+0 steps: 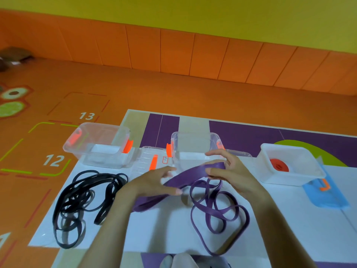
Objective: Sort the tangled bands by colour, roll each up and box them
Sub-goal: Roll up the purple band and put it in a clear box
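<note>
White mat (164, 229) on orange floor (173, 89), padded orange wall (173, 51) behind. Your left hand (154, 182) and right hand (229, 171) each pinch the flat purple band (193, 173).

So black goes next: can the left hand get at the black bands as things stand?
Probably yes: the black bands lie just beside the left hand, nothing between them, though it is holding the purple band.

Yellow painted wall (193, 12) above orange padded wall panels (173, 51). Orange floor (173, 93), white numbers 12 (53, 160) and 13 (87, 116), dashed outlines. Purple-beige-white floor mat (241, 136) on it.
</note>
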